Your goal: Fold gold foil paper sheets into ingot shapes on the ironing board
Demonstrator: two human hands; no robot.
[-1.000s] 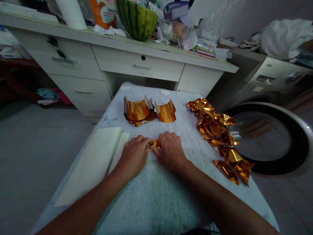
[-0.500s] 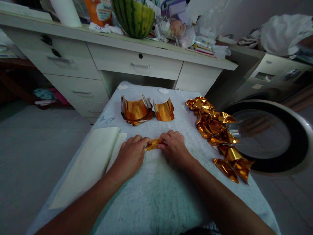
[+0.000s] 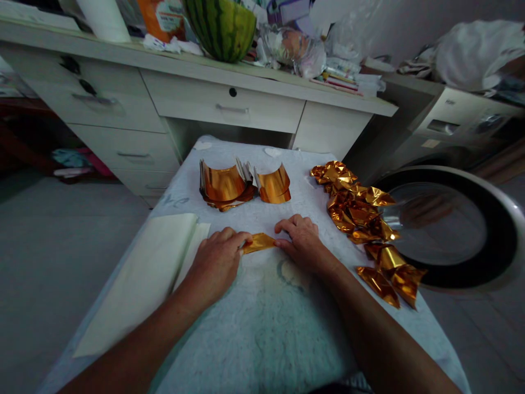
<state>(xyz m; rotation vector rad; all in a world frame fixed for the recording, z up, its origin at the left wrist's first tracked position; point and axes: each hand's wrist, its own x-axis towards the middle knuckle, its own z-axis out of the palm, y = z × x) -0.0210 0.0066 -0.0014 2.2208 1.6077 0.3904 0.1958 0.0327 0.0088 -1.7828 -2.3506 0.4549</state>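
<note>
gold foil strip (image 3: pixel 258 243) lying crosswise, long axis running left to right

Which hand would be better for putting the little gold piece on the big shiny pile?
Probably the right hand. It is nearer the shiny pile, and its thumb seems to touch the gold piece. The left hand is farther off, pinching the piece's other end.

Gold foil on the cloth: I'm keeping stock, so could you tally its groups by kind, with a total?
Curved stacks: 2
Heap of folded pieces: 1
Flat strip between left hand and right hand: 1
Total: 4 groups; overlapping pieces can't be counted singly.
</note>
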